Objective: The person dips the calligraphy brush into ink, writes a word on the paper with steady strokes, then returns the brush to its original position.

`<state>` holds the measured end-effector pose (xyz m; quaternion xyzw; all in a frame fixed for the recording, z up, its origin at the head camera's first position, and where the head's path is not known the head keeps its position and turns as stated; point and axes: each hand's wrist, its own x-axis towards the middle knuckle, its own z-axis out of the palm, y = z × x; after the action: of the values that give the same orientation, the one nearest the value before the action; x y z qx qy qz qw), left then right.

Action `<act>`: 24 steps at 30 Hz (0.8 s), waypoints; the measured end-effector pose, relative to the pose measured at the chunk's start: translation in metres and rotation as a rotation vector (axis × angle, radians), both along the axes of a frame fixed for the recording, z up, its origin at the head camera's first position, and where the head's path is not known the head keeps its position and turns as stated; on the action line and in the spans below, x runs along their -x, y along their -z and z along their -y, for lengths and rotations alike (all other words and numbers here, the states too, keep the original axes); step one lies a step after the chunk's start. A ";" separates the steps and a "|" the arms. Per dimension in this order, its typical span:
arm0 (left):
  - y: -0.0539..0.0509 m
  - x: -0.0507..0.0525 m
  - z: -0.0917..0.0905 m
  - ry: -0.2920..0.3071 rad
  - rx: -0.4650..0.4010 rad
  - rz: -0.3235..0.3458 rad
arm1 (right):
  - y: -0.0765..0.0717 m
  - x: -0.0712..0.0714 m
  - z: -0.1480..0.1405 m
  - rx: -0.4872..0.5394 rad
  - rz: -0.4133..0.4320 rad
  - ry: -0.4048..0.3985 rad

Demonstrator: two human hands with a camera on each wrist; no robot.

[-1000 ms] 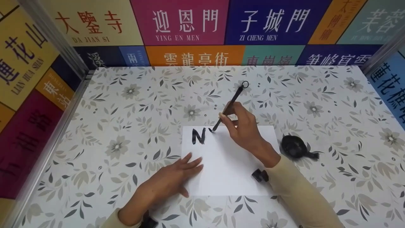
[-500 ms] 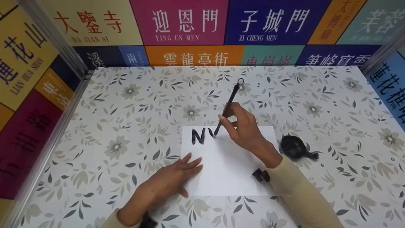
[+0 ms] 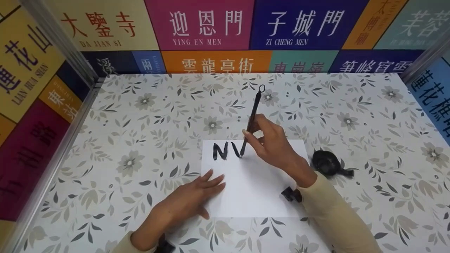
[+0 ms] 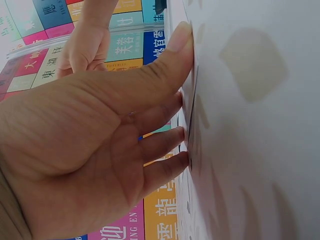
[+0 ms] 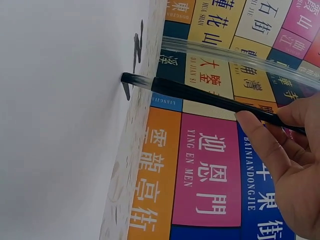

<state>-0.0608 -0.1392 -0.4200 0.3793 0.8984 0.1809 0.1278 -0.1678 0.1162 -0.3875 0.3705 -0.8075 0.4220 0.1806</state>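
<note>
My right hand [image 3: 272, 144] pinches a dark writing brush [image 3: 254, 111] between thumb and fingers, its looped end up. In the right wrist view the inked tip of the brush [image 5: 190, 93] touches the white paper [image 5: 60, 130]. On the sheet [image 3: 253, 189] stands a black letter N [image 3: 220, 151], with a slanting stroke [image 3: 236, 149] to its right that ends at the brush tip. Spread fingers of my left hand [image 3: 190, 195] rest on the paper's left edge. In the left wrist view this hand [image 4: 100, 120] has its thumb and fingertips against the surface.
A small black ink dish [image 3: 327, 162] with a short handle sits right of the paper. Grey floral covering spreads over the table [image 3: 168, 119]. Panels with coloured Chinese lettering [image 3: 207, 24] stand behind and at both sides. A black wrist device [image 3: 291, 194] shows beside the right sleeve.
The brush tip has moved down and slightly right, lengthening the black slanting stroke beside the N. The brush's looped end has swung left and stands more upright. My left hand stays put.
</note>
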 end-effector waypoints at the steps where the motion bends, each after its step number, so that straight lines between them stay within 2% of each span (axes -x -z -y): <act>1: 0.000 0.000 0.000 0.002 0.001 -0.002 | -0.001 0.000 0.000 -0.007 -0.003 -0.002; 13: 0.000 0.001 -0.001 -0.008 0.016 0.007 | -0.007 -0.002 -0.003 -0.050 0.005 -0.049; 24: 0.001 0.000 0.000 0.009 0.002 -0.016 | -0.006 0.000 -0.003 -0.024 -0.025 -0.009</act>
<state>-0.0611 -0.1393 -0.4209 0.3848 0.8978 0.1765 0.1217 -0.1676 0.1197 -0.3818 0.3816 -0.8084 0.4085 0.1845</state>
